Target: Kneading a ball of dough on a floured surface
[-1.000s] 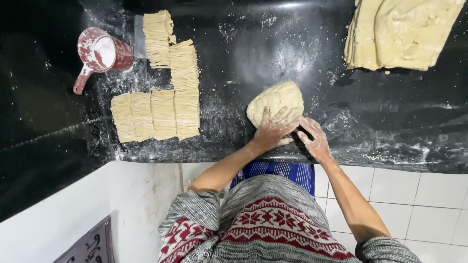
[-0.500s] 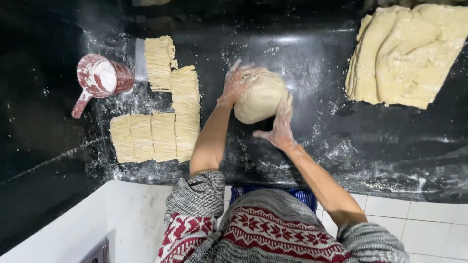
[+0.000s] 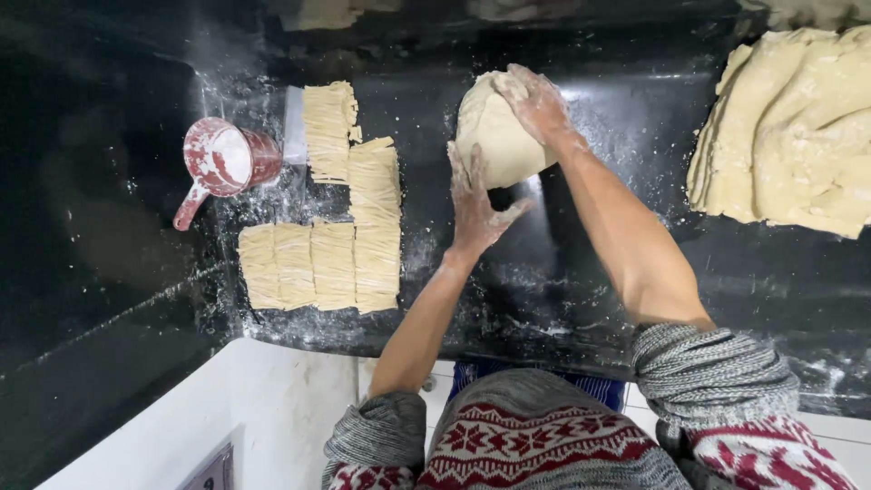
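the dough [image 3: 494,136] has rolled farther up the counter [image 3: 581,263], left hand [image 3: 476,204] spread open on its near edge, right hand [image 3: 540,100] cupped over its top.

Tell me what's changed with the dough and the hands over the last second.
The dough ball went from the counter's near edge to further back, both hands following: right hand on top, left hand against its near side. The cut noodle stacks and red cup stayed put.
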